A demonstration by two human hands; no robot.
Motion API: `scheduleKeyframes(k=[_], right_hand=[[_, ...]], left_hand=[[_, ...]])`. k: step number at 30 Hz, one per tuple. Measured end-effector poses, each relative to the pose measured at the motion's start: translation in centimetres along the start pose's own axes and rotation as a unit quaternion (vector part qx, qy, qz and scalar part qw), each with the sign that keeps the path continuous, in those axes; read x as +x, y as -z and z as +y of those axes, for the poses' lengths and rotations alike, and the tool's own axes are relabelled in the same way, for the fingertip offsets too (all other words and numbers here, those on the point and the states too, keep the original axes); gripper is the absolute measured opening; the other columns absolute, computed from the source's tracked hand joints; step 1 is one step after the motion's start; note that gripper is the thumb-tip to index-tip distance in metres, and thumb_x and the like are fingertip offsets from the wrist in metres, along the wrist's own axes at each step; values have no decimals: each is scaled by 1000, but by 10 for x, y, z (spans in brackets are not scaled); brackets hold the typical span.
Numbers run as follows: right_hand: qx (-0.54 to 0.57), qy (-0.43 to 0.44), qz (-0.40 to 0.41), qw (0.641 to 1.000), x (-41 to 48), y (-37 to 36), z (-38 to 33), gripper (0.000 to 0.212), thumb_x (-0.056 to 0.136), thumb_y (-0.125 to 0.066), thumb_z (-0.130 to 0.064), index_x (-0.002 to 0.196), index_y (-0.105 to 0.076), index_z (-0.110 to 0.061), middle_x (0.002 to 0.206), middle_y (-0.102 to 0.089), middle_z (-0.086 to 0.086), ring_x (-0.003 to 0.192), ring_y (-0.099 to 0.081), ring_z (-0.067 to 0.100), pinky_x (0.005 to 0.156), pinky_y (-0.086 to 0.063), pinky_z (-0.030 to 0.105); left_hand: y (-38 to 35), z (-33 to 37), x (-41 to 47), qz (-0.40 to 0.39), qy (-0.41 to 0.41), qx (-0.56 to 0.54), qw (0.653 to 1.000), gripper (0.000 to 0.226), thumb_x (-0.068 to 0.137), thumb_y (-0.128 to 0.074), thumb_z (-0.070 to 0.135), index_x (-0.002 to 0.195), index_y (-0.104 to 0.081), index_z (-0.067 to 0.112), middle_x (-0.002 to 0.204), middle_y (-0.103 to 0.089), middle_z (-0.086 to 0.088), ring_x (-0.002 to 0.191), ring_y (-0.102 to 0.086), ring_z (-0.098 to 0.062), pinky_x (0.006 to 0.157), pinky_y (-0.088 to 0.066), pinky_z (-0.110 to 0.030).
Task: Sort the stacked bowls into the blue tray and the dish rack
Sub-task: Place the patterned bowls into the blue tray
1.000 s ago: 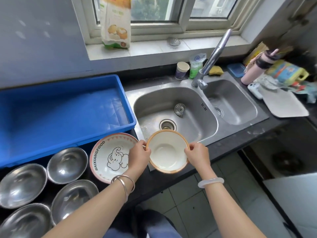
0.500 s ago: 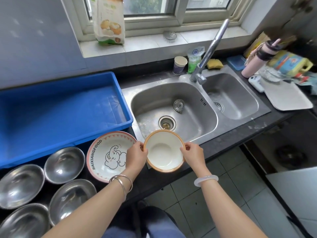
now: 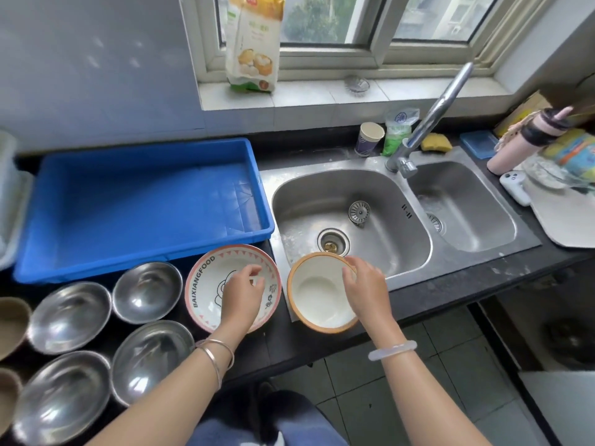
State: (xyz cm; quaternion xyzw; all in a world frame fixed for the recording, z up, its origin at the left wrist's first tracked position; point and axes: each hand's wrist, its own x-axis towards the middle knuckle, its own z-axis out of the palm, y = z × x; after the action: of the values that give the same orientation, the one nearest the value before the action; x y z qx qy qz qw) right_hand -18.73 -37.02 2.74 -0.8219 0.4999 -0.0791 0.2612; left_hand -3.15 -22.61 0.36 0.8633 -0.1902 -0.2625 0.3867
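Head cam, the only view. Bowl count is 8. There are 4 steel bowls (image 3: 146, 291) in a 2x2 block on the dark counter (image 3: 450, 284), front left. 2 brown bowls (image 3: 9, 323) sit left of them, cut off by the frame edge. 1 pink-rimmed bowl (image 3: 206, 284), printed BAIXIANGFOOD, is just right of the steel block and in front of the near right corner of the blue tray (image 3: 128, 204). 1 orange-rimmed bowl (image 3: 315, 297), white inside, is just right of the pink-rimmed one and apart from it, over the front left corner of the sink (image 3: 322, 194). Can't tell if it rests on the sink edge or is lifted. The 1 tray sits back left, right beside the sink. 2 hands: the right hand (image 3: 363, 291) has its fingers curled over the far right rim of the orange-rimmed bowl, gripping it. The left hand (image 3: 241, 294) is above the pink-rimmed bowl, fingers loosely curled with nothing in them; contact with the bowl unclear. 2 metal bangles (image 3: 215, 352) on the left wrist, 1 pale bangle (image 3: 392, 349) on the right. The sink has 2 basins, 1 faucet (image 3: 431, 117) and 1 loose strainer (image 3: 359, 212) in the larger left basin. Behind it are 1 paper cup (image 3: 370, 138), 1 green pouch (image 3: 397, 130), 1 yellow sponge (image 3: 436, 143) and 1 small blue box (image 3: 478, 143). Far right: 1 pink bottle (image 3: 521, 140) and 1 white board (image 3: 566, 220). 1 printed bag (image 3: 254, 43) stands on the sill.
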Motion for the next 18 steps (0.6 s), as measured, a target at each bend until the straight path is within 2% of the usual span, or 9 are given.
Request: scheduleKeyframes(k=[3, 5, 8, 11, 14, 18], right_hand=[[4, 70, -34, 997, 15, -16, -34, 33, 96, -45, -20, 125, -58, -13, 124, -64, 6, 118, -52, 26, 97, -40, 34], [-5, 108, -74, 991, 23, -32, -56, 34, 95, -46, -21, 126, -59, -14, 123, -65, 7, 117, -55, 25, 94, -43, 33], [-68, 149, -130, 978, 35, -56, -79, 37, 95, -47, -25, 129, -54, -13, 122, -65, 10, 115, -56, 27, 94, -46, 37], [-151, 170, -176, 958, 46, -74, -90, 30, 95, -44, -26, 120, -56, -14, 109, -68, 12, 100, -62, 32, 82, -53, 41], [-175, 178, -207, 946, 54, -83, -98, 22, 94, -41, -20, 107, -59, -16, 94, -68, 9, 82, -63, 29, 70, -55, 39], [-178, 199, -237, 934, 59, -89, -102, 17, 92, -45, -15, 100, -60, -14, 92, -68, 8, 78, -61, 26, 62, -50, 34]], left_hand=[[16, -14, -1, 57, 22, 20, 998, 30, 90, -57, 14, 119, -59, 13, 126, -59, -7, 116, -53, -23, 94, -42, -30], [26, -23, -3, 90, 43, 26, 995, 30, 88, -58, 13, 118, -60, 12, 130, -55, -8, 123, -47, -25, 103, -36, -35], [37, -34, -10, 124, 88, 26, 988, 35, 86, -59, 11, 121, -58, 14, 137, -45, -10, 129, -40, -29, 109, -32, -40], [41, -40, -14, 138, 134, -4, 981, 43, 86, -55, 7, 128, -52, 15, 140, -39, -10, 125, -43, -30, 105, -38, -41], [42, -41, -12, 140, 163, -33, 976, 50, 85, -53, 4, 133, -46, 16, 134, -49, -11, 119, -51, -30, 95, -46, -42], [42, -43, -10, 161, 183, -57, 968, 51, 82, -51, -1, 130, -46, 16, 129, -51, -9, 111, -53, -29, 80, -45, -35]])
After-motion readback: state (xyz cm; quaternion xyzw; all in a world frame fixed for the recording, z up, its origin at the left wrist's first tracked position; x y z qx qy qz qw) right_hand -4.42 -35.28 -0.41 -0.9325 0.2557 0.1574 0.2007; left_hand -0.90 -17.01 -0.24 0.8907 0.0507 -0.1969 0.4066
